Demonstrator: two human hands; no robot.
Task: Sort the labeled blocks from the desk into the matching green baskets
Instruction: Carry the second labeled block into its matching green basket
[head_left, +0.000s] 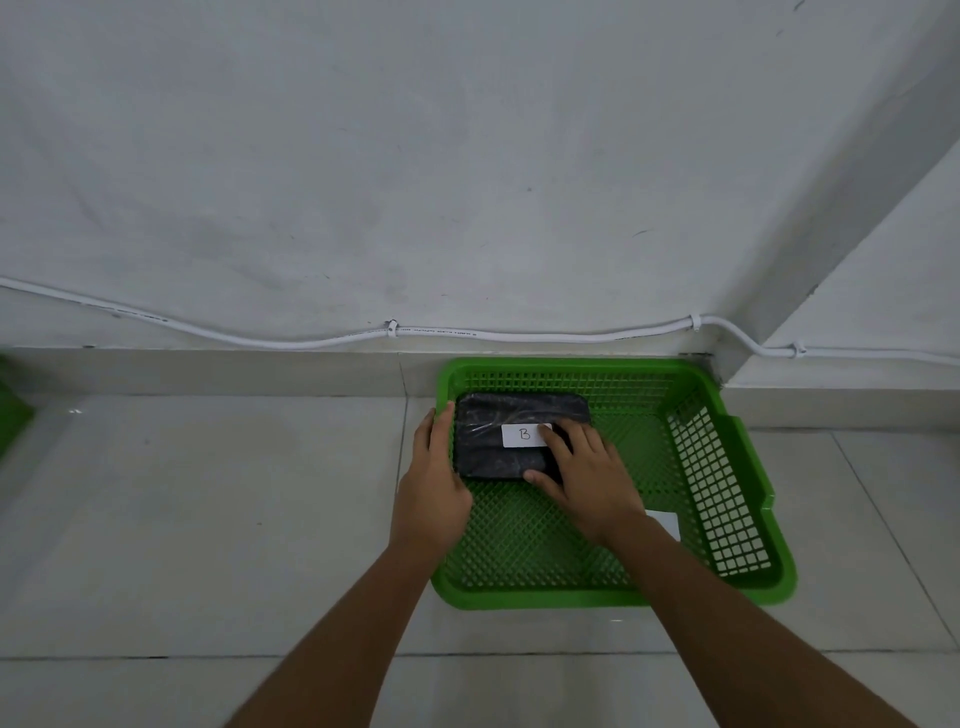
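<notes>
A dark block (511, 410) wrapped in plastic, with a white label reading B, lies in the far left corner of a green mesh basket (727, 467) on the tiled floor. My left hand (434, 483) rests against the block's left edge at the basket's rim. My right hand (582, 467) lies on the block's right end, fingers over part of the label and the thumb at its near edge. A white label (665, 519) on the basket floor is partly hidden by my right wrist.
The basket sits against a white wall with a white cable (415, 332) clipped along its base. A wall corner juts out at the right. A second green basket (13, 410) shows at the far left edge. Pale floor tiles spread to the left and front.
</notes>
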